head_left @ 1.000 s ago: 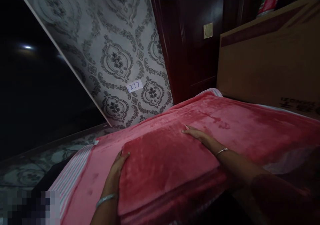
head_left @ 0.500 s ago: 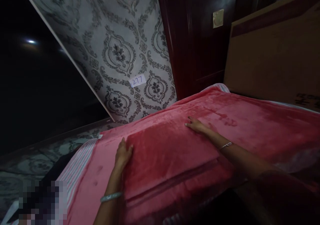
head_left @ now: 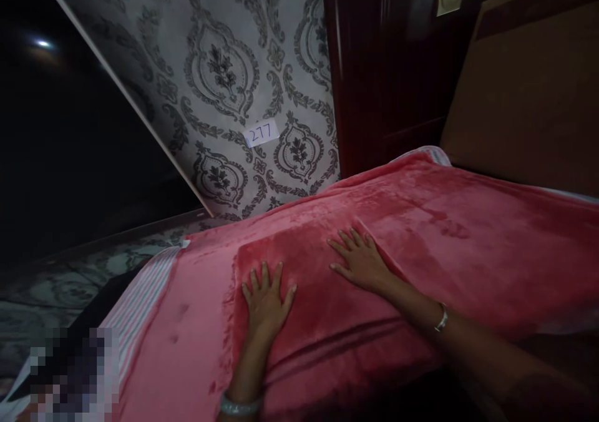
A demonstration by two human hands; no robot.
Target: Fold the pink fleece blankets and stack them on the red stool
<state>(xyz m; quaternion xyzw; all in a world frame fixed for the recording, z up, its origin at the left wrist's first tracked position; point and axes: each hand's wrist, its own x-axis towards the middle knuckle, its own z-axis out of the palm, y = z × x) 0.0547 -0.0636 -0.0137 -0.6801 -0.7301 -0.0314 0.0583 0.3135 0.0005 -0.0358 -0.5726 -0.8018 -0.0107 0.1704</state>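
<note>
A folded pink plush blanket (head_left: 327,322) lies on top of a larger spread pink blanket (head_left: 468,247) on a bed. My left hand (head_left: 266,300) lies flat on the folded blanket's near left part, fingers spread. My right hand (head_left: 358,261) rests flat on it a little farther and to the right, fingers spread too. Neither hand holds anything. A bracelet shows on each wrist.
A striped pink-and-white sheet edge (head_left: 140,297) shows at the bed's left side. A grey patterned wallpaper wall (head_left: 224,85) with a small "277" label (head_left: 261,133) stands behind. A dark red wooden door (head_left: 384,72) and a brown headboard (head_left: 528,97) are at the back right.
Both hands moved from the folded blanket's edges onto its top, palms flat and fingers spread, closer together. The view shifted down and left.
</note>
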